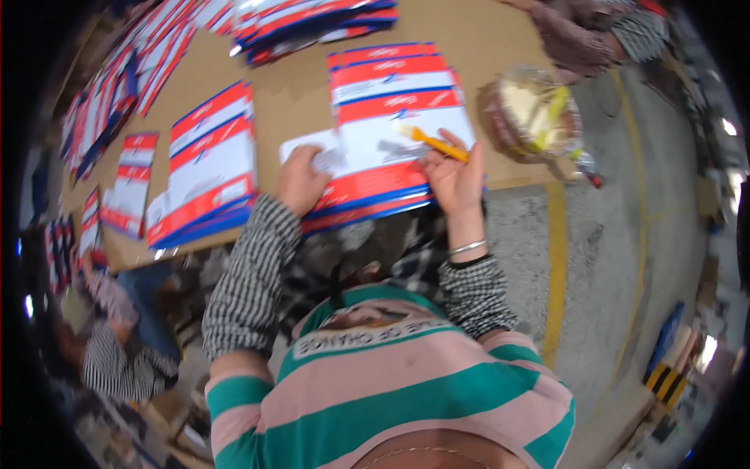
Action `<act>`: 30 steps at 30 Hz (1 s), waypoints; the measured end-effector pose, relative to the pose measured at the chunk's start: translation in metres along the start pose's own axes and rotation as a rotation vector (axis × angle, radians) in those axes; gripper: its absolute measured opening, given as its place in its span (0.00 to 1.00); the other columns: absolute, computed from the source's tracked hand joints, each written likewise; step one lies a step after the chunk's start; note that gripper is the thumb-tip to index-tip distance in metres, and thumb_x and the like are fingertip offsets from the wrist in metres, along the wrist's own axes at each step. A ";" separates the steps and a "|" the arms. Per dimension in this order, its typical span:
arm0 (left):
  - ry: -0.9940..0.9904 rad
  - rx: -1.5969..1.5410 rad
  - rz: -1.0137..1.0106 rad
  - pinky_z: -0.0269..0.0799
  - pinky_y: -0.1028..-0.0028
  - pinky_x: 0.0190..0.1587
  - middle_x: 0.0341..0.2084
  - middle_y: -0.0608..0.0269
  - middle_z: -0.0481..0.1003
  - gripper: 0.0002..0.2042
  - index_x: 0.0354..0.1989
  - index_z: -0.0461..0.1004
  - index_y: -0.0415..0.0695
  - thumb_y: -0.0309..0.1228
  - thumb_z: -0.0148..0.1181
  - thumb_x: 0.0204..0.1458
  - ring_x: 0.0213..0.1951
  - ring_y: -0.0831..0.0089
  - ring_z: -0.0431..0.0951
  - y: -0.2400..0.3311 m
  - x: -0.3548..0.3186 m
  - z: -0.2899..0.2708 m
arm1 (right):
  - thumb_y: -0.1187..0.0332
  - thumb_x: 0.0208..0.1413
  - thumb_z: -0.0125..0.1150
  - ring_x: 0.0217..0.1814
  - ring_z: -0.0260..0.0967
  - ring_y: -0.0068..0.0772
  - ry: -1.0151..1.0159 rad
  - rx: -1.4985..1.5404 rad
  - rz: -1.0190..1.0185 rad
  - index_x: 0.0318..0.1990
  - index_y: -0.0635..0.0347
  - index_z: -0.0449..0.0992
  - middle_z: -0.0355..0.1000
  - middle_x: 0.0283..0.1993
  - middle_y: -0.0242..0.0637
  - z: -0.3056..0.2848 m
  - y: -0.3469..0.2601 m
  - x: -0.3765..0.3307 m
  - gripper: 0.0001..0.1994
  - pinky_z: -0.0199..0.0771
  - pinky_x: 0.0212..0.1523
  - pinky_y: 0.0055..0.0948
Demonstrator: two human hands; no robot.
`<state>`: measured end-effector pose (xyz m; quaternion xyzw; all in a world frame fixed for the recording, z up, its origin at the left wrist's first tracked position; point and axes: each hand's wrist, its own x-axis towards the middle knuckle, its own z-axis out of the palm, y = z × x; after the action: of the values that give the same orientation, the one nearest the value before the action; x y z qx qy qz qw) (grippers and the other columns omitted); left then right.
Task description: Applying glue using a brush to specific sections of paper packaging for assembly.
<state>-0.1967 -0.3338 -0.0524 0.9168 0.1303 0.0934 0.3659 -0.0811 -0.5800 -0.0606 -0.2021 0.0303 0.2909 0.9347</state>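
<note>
A stack of red, white and blue printed cards [391, 117] lies on the brown cardboard-covered table [293, 102] right in front of me. My left hand [301, 181] presses on a small white slip [312, 144] at the stack's left edge. My right hand [455, 176] rests on the stack's right side, gripping a yellow-orange pen-like tool [439, 145] whose tip points left across the top card.
A second card stack [207, 168] lies to the left, more stacks along the far edge [312, 23] and left side. A plastic-wrapped round bundle [535, 109] sits at right. Another person's sleeves [594, 35] reach in top right; someone in stripes [117, 352] crouches lower left.
</note>
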 end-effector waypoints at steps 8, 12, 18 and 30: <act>-0.103 0.048 -0.057 0.67 0.66 0.33 0.28 0.50 0.68 0.13 0.33 0.68 0.35 0.21 0.60 0.36 0.29 0.57 0.70 0.009 0.006 -0.009 | 0.70 0.57 0.48 0.32 0.72 0.30 0.241 -0.714 -0.724 0.38 0.65 0.68 0.71 0.30 0.44 0.048 -0.147 -0.010 0.07 0.72 0.36 0.25; -0.156 0.046 -0.106 0.67 0.65 0.36 0.31 0.45 0.70 0.11 0.33 0.67 0.36 0.23 0.59 0.39 0.34 0.50 0.71 0.011 0.014 -0.014 | 0.73 0.51 0.52 0.28 0.71 0.25 0.528 -1.280 -0.700 0.32 0.66 0.71 0.71 0.24 0.37 0.059 -0.186 0.011 0.05 0.70 0.29 0.20; -0.140 0.028 -0.132 0.67 0.69 0.34 0.30 0.50 0.70 0.13 0.38 0.69 0.36 0.22 0.58 0.42 0.30 0.61 0.70 0.003 0.009 0.002 | 0.70 0.48 0.57 0.20 0.68 0.22 0.527 -1.785 -0.622 0.30 0.66 0.72 0.70 0.21 0.36 0.019 -0.191 0.066 0.07 0.67 0.22 0.23; -0.073 -0.027 -0.086 0.67 0.72 0.31 0.31 0.56 0.69 0.16 0.42 0.69 0.35 0.22 0.59 0.42 0.26 0.70 0.68 -0.018 0.004 0.012 | 0.68 0.45 0.54 0.33 0.69 0.51 0.544 -1.835 -0.518 0.31 0.66 0.73 0.71 0.30 0.51 0.022 -0.188 0.078 0.09 0.69 0.36 0.38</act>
<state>-0.1924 -0.3274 -0.0729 0.9081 0.1548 0.0457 0.3864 0.0873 -0.6707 0.0139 -0.9078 -0.0382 -0.0679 0.4120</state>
